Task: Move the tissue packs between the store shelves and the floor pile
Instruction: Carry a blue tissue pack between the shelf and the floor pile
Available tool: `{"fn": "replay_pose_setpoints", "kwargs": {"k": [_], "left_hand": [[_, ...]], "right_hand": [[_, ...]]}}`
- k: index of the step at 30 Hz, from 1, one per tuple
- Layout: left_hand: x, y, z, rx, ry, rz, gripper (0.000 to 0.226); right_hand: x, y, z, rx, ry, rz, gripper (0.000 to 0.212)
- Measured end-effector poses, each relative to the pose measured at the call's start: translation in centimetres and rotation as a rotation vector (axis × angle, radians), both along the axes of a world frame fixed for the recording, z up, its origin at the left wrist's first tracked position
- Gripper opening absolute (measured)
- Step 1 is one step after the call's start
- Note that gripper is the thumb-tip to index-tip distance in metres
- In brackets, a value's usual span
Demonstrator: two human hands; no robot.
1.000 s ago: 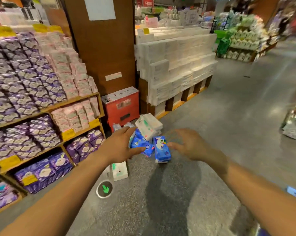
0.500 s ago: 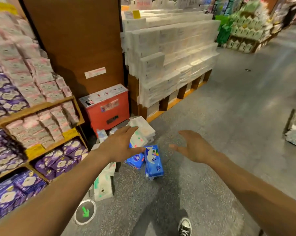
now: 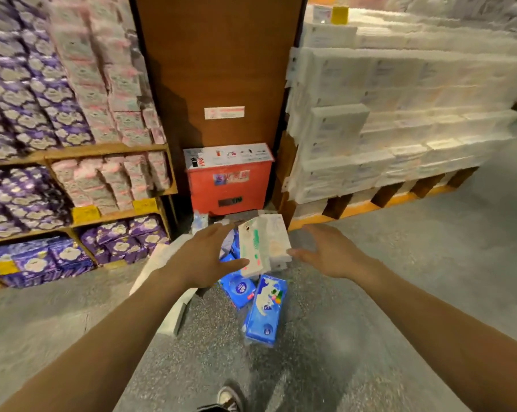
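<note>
Head view, the only one.

Item: floor pile [image 3: 251,281] of tissue packs, centre of frame, lying below the red box [image 3: 229,179], with the store shelves [image 3: 102,150] at left and the white pallet stack [image 3: 385,129] at right.

Top piece: white pack [image 3: 255,251] with green print, tilted up on the heap. Below it is a blue pack [image 3: 264,310], lying lengthwise toward me.

Hands: I see my left hand [image 3: 203,257] and right hand [image 3: 325,254] spread wide on either side of the white pack, holding nothing. The left thumb lies at the pack's edge, and I cannot tell whether it touches.

Handling, as I judge it: light, soft-bodied, with a slick film wrap. It will yield when squeezed and is not fragile. I would take it by the two long sides, palms flat, pressing enough to stop it sliding.
</note>
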State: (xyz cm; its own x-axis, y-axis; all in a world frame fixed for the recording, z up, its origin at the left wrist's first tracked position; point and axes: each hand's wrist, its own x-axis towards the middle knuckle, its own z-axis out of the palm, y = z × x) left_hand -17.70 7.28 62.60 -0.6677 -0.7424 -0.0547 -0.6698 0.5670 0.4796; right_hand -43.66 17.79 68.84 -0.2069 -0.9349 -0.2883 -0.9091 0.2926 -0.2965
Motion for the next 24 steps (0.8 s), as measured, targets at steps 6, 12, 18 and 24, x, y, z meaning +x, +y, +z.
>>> {"fn": "replay_pose_setpoints", "kwargs": {"k": [6,12,18,24], "left_hand": [[-3.3,-5.6,-3.0,0.016,-0.016,0.097,0.115],[-7.3,-8.1,-4.8,0.101,-0.042,0.206,0.12],[-10.1,-8.1,-7.2,0.164,-0.078,0.392,0.097],[-14.1,-6.6,-11.8,0.249,-0.142,0.655,0.096]], "right_hand": [[-4.0,-7.7,-4.8,0.081,0.04,0.105,0.093],[-8.1,-13.5,-6.6,0.131,0.07,0.194,0.094],[-10.6,-19.1,-10.4,0.207,0.119,0.381,0.093],[-14.7,-23.5,-17.9,0.293,0.101,0.596,0.105]]}}
